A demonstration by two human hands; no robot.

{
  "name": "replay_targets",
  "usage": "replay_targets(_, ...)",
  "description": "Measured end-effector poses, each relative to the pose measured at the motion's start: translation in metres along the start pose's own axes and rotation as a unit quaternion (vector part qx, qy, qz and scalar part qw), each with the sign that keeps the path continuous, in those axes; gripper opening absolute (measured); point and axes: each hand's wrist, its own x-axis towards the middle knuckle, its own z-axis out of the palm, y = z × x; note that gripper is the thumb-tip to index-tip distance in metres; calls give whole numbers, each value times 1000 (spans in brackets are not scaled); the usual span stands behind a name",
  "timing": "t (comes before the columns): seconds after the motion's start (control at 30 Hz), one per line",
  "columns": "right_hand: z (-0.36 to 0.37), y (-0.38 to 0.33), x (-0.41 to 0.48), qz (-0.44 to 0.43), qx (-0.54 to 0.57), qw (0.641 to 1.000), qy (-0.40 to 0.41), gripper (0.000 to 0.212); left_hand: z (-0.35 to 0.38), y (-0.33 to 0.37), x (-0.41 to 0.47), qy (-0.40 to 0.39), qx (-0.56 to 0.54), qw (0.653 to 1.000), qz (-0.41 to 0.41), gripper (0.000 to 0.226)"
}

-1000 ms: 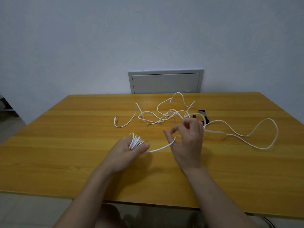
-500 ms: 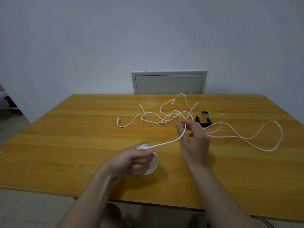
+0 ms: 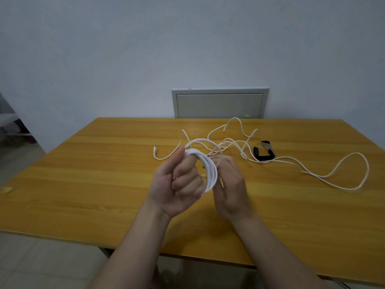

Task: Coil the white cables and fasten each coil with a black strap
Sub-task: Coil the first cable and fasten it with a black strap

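A round coil of thin white cable [image 3: 210,174] is held up above the table by the left hand [image 3: 177,184], whose palm is turned towards the camera. The fingers [image 3: 186,178] of that hand are curled tightly together into the palm and passed through the coil, so that its turns are wrapped round their outer side. The thumb [image 3: 174,163] is kept straight and pointed upward, its tip laid against the top of the coil. The right hand [image 3: 231,184] is placed just beside the coil, on the side away from the left fingers, with its back shown to the camera. Its fingers are bent towards the coil, but their tips are hidden behind the turns, so it cannot be told whether the cable is pinched by them. One strand is arched from above the left thumb tip over to the right fingers. Beyond both sets of fingertips, the loose white cable [image 3: 229,142] is spread in a tangle on the yellow wooden table [image 3: 83,174], and a long loop of it is laid out well to the right of the right fingers. A short, partly folded black strap [image 3: 263,152] is seen beyond and to the right of those fingers, at the edge of the tangle. A grey metal wall panel [image 3: 219,104] is seen behind the table.
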Motion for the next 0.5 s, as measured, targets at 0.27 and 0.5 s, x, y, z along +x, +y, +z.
replay_targets(0.27,7,2,-13,95,-80,986,-112,52,-3,22,14,139,-71,972,174,47)
replay_targets(0.5,1,11,-11,179,-83,978,-63,35,-4,32,3,87,-70,990,82,37)
